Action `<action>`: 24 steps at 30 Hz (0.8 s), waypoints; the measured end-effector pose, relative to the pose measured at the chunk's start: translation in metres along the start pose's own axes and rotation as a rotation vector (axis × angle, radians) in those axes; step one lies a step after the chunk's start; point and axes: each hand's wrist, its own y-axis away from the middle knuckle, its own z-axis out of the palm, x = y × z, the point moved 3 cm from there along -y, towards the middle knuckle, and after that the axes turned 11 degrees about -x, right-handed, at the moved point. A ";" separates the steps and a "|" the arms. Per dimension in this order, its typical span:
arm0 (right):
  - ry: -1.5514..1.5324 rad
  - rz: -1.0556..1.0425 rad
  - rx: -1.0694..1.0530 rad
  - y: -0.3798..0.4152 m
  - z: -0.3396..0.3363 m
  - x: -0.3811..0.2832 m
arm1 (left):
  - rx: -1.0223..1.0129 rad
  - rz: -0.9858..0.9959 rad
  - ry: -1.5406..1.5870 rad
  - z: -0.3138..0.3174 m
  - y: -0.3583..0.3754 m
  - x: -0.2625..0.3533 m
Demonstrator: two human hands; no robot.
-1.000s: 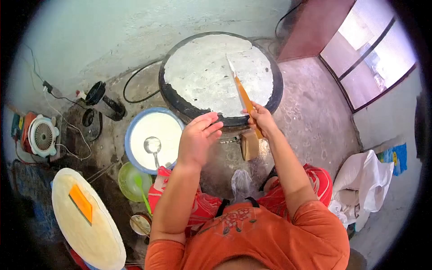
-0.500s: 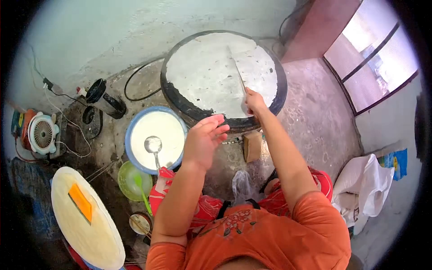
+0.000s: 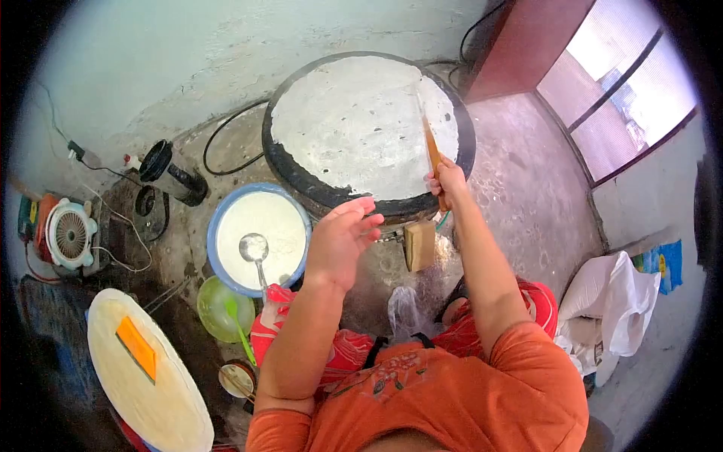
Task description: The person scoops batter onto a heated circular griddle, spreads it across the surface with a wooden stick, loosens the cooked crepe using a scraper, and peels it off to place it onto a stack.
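My right hand [image 3: 449, 181] is closed around the handle of a long wooden spatula [image 3: 431, 143], whose thin blade reaches across the right side of a thin white batter layer [image 3: 346, 124]. That layer covers most of a large round black griddle [image 3: 297, 169]; small holes dot it and its near left edge is ragged. Empty and with fingers apart, my left hand [image 3: 339, 245] hovers by the griddle's front edge. To its left stands a blue basin [image 3: 213, 248] of white batter [image 3: 282, 226], with a metal ladle [image 3: 254, 247] resting in it.
A green bowl [image 3: 211, 316] with a green spoon [image 3: 239, 331] stands below the basin. At lower left, an orange scraper [image 3: 137, 350] lies on a stack of pale round sheets [image 3: 143, 407]. A small fan [image 3: 71, 233], a brown block [image 3: 419, 246] and white sacks [image 3: 602, 309] are around.
My right hand has moved right and slightly nearer with the spatula, whose blade now lies along the batter's right side and shows its flat face. My left hand stays nearly still.
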 end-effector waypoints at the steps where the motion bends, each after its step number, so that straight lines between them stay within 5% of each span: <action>1: 0.123 0.000 -0.009 -0.004 -0.001 -0.005 | -0.003 0.000 -0.002 0.001 0.000 0.000; 3: 0.377 -0.018 0.014 -0.022 -0.004 -0.009 | 0.003 -0.007 0.000 0.001 0.000 0.000; 6: 1.353 -0.342 0.211 -0.032 0.004 -0.025 | -0.002 -0.005 0.003 0.002 0.000 -0.001; 9: 1.422 -0.072 0.114 -0.045 0.023 -0.027 | 0.003 0.006 0.010 0.004 0.000 0.001; 13: 1.351 -0.160 0.103 -0.032 0.026 -0.031 | 0.007 0.000 -0.002 0.007 -0.002 0.002; 17: 0.299 0.043 -0.120 -0.009 0.001 -0.026 | -0.004 -0.021 0.011 0.007 -0.002 -0.001; 20: 0.418 0.003 0.096 -0.008 -0.015 -0.023 | -0.015 -0.013 0.024 0.010 -0.003 -0.006; 24: 0.391 -0.086 -0.266 0.006 0.027 -0.016 | -0.007 -0.031 0.038 0.010 -0.005 -0.011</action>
